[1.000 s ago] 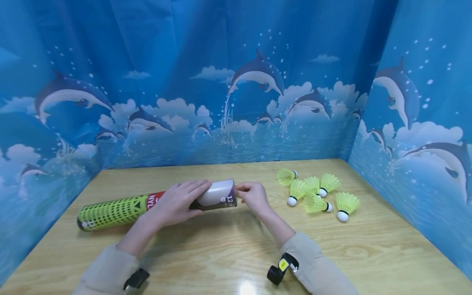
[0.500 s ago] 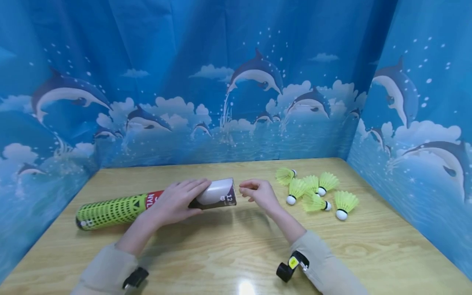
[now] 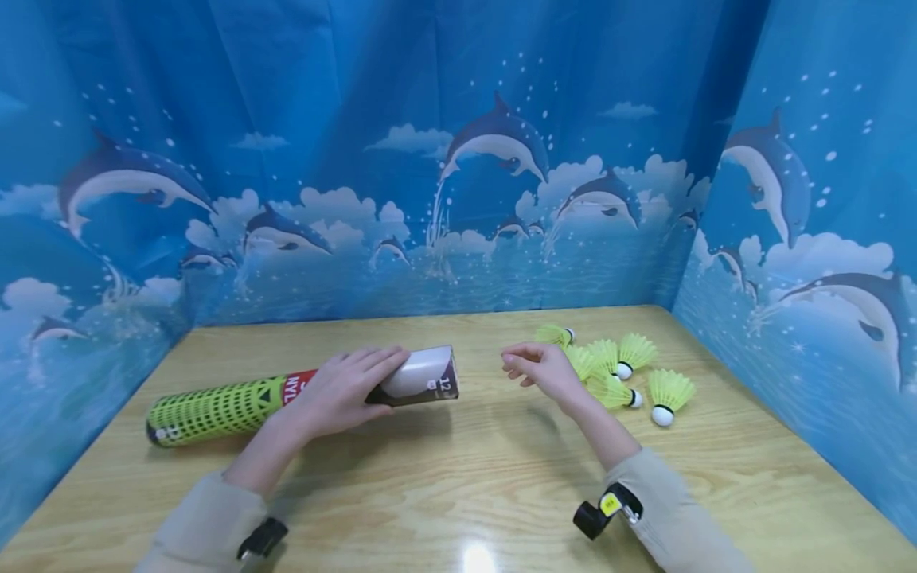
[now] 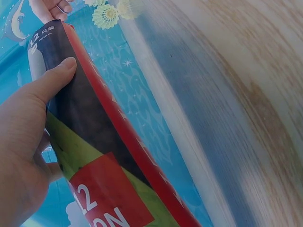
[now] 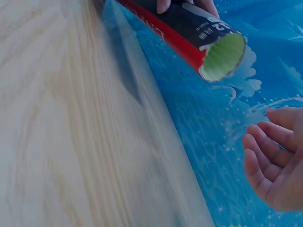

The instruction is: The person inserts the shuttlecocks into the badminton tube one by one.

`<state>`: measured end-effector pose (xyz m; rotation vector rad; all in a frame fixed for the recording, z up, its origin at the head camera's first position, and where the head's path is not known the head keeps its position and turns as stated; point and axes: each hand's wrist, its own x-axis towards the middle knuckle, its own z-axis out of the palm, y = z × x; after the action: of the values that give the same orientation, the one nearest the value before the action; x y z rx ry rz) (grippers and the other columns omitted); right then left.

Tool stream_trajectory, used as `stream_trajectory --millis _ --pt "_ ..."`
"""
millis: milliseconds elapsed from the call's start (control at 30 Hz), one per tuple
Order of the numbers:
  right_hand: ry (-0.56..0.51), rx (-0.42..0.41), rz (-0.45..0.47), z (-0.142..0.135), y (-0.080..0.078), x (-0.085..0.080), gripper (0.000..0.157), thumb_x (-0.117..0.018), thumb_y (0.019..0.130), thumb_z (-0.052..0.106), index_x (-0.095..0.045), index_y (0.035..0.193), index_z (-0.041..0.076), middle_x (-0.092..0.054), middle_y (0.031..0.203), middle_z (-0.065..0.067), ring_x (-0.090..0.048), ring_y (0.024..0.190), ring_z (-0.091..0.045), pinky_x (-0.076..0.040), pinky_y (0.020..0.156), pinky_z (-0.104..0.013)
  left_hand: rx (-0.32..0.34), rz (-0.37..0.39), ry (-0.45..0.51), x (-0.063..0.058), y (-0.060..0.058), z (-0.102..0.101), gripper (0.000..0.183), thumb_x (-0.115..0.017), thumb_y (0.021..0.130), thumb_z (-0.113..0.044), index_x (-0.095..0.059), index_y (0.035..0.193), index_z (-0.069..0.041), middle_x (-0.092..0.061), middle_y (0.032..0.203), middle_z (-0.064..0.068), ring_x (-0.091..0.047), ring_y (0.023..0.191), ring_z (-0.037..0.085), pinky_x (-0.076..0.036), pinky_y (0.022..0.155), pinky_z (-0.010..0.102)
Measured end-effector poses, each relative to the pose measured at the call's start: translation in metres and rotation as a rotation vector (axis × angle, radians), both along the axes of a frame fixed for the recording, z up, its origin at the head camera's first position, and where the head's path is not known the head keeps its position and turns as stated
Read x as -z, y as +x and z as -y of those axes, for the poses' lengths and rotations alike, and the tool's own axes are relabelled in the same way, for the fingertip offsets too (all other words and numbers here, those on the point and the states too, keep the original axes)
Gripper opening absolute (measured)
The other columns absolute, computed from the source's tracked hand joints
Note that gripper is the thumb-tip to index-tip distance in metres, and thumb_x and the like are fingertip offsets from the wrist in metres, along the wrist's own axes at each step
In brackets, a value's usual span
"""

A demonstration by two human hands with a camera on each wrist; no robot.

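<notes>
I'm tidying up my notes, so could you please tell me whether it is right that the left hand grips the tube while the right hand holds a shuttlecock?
Not quite: the right hand holds nothing, as the right wrist view shows. The rest stands: the left hand does grip the tube.

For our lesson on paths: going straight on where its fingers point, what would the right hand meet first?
The right hand would probably meet the open end of the yellow-green, black and red cylindrical tube, though depth is unclear.
</notes>
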<state>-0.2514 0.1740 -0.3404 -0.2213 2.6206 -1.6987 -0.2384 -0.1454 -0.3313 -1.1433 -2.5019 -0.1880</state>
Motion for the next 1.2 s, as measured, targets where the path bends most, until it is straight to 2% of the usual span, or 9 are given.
stream_trajectory --millis 233,467,733,867,1000,1133,1200 --pt "0.019 0.036 -0.01 -0.033 0.002 -0.002 0.037 -0.058 0.092 0.025 -0.06 0.118 -0.002 -0.067 0.098 -0.011 -0.062 0.084 -0.017 -0.053 0.076 -0.042 -0.002 0.0 -0.011 0.001 -0.001 0.0 0.084 -0.08 0.07 -0.035 -0.041 0.14 -0.011 -0.048 0.136 0.01 -0.048 0.12 0.03 -0.041 0.094 0.053" --pt "0.022 0.082 -0.036 -0.071 0.006 -0.007 0.039 -0.058 0.091 0.018 -0.056 0.12 -0.008 -0.067 0.099 -0.01 -0.061 0.078 -0.007 -0.054 0.071 -0.037 0.001 -0.008 -0.005 0.001 -0.001 0.001 0.084 -0.081 0.07 -0.035 -0.041 0.14 -0.011 -0.049 0.135 0.011 -0.048 0.119 0.03 -0.042 0.094 0.053" --pt "0.064 0.153 -0.031 -0.112 0.02 -0.012 0.05 -0.057 0.093 0.027 -0.05 0.127 -0.009 -0.066 0.103 -0.008 -0.06 0.078 -0.002 -0.054 0.071 -0.029 0.006 -0.022 -0.01 0.002 -0.001 0.001 0.084 -0.081 0.069 -0.036 -0.042 0.14 -0.01 -0.05 0.134 0.011 -0.049 0.118 0.03 -0.043 0.092 0.053" --pt "0.051 0.174 -0.033 -0.134 0.024 -0.01 0.056 -0.057 0.093 0.03 -0.045 0.129 -0.011 -0.064 0.098 0.004 -0.059 0.078 0.0 -0.054 0.071 -0.028 -0.006 -0.005 -0.022 0.002 -0.001 0.002 0.084 -0.08 0.07 -0.036 -0.041 0.14 -0.012 -0.049 0.135 0.01 -0.049 0.119 0.029 -0.043 0.093 0.052" --pt "0.016 0.23 -0.064 -0.153 0.03 -0.008 0.056 -0.06 0.09 0.033 -0.05 0.125 -0.01 -0.06 0.087 0.022 -0.06 0.075 0.0 -0.054 0.066 -0.024 -0.002 -0.007 -0.017 0.002 -0.001 0.003 0.084 -0.081 0.069 -0.035 -0.042 0.14 -0.011 -0.049 0.135 0.011 -0.049 0.118 0.031 -0.043 0.092 0.052" --pt "0.03 0.287 -0.087 -0.168 0.036 -0.01 0.053 -0.061 0.09 0.034 -0.054 0.123 -0.007 -0.059 0.082 0.027 -0.061 0.073 0.002 -0.054 0.063 -0.023 -0.005 -0.006 -0.017 0.002 -0.001 0.003 0.084 -0.081 0.069 -0.035 -0.042 0.139 -0.01 -0.049 0.134 0.011 -0.049 0.118 0.03 -0.043 0.092 0.052" --pt "0.06 0.302 -0.082 -0.175 0.038 -0.011 0.055 -0.059 0.091 0.034 -0.051 0.125 -0.007 -0.057 0.082 0.028 -0.06 0.073 0.004 -0.054 0.064 -0.023 -0.006 -0.002 -0.016 0.002 -0.001 0.004 0.084 -0.081 0.069 -0.034 -0.043 0.139 -0.01 -0.05 0.134 0.011 -0.049 0.118 0.03 -0.043 0.092 0.053"
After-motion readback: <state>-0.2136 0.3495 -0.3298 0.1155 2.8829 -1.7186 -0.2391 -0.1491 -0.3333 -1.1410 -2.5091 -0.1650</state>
